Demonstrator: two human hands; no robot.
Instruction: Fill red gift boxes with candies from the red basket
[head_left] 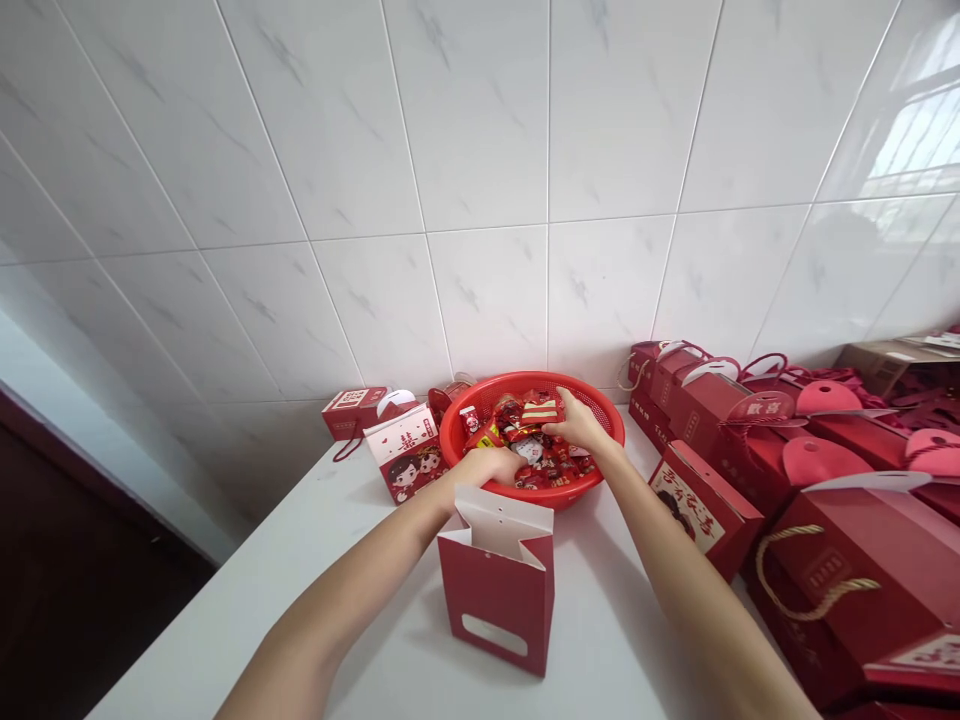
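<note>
A round red plastic basket (611,430) stands by the wall, holding many small wrapped sweets (551,465). My left hand (495,465) reaches over its front left rim, fingertips down among the wrappers; what they hold, if anything, is hidden. At the right side of the basket, my right hand (576,420) has its thumb and fingers closed on a red and gold wrapped packet (538,411). Nearer to me, between my forearms, a red paper box (495,600) stands upright with its top open.
Left of the basket are a red and white box with cartoon figures (409,465) and a smaller red box (352,412). Many red gift boxes (885,570), some with rope handles, crowd the right side. White tiles (487,290) rise behind the white table (300,560).
</note>
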